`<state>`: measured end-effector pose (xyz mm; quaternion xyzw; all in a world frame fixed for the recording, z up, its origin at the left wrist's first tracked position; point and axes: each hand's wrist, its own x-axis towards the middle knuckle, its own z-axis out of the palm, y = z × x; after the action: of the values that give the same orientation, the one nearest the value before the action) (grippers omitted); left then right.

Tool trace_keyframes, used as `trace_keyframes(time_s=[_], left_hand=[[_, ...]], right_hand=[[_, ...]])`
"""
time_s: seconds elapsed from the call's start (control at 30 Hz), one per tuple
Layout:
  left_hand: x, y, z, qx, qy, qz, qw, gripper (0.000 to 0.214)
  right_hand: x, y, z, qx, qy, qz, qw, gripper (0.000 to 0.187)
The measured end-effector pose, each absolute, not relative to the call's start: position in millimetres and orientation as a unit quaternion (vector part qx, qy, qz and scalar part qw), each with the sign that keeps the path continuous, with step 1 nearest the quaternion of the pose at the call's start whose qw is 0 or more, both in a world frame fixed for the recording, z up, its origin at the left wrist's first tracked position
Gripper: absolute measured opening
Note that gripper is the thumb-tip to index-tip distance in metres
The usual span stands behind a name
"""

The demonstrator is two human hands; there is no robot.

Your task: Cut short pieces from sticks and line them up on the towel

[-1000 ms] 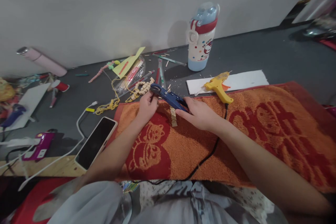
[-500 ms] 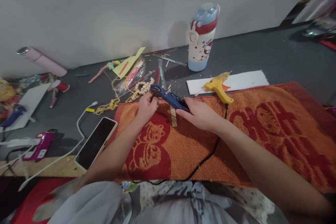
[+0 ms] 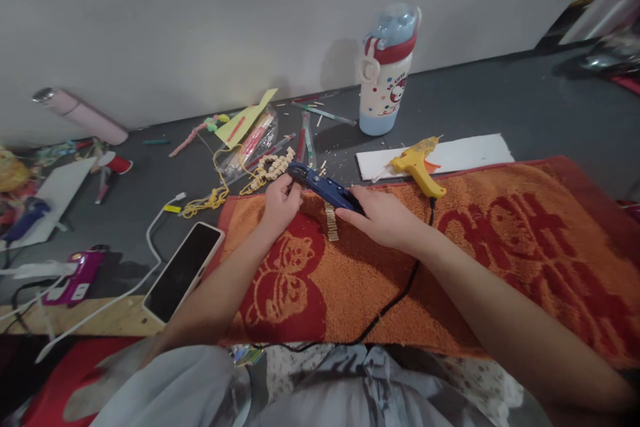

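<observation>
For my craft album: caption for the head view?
Right hand holds a blue cutter, left hand at its tip, over an orange towel.

towel: rough orange-red terry cloth
cutter: smooth blue plastic
glue gun: yellow plastic
phone: glossy black screen

On the far edge of the orange towel, the right hand grips the handles of blue cutters while the left hand pinches something small at their tip, beside a short wooden strip.
</observation>
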<state>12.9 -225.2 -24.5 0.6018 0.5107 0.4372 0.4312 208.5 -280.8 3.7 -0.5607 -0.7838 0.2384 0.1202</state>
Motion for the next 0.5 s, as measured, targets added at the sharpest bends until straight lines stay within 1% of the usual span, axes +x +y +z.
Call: trace_keyframes(time_s=[0.3,0.5], left_hand=[[14.8,-224.7,-27.6,0.574,0.511,0.449,0.456,0.024],[16.0,-224.9,-24.8,0.572,0.517,0.442,0.459,0.027]], right_hand=[[206.6,-281.1,6.4,-0.568,-0.781,0.237,0.105,0.041],[206.8,-281.1,4.9,-0.567,-0.78,0.24,0.114,0.042]])
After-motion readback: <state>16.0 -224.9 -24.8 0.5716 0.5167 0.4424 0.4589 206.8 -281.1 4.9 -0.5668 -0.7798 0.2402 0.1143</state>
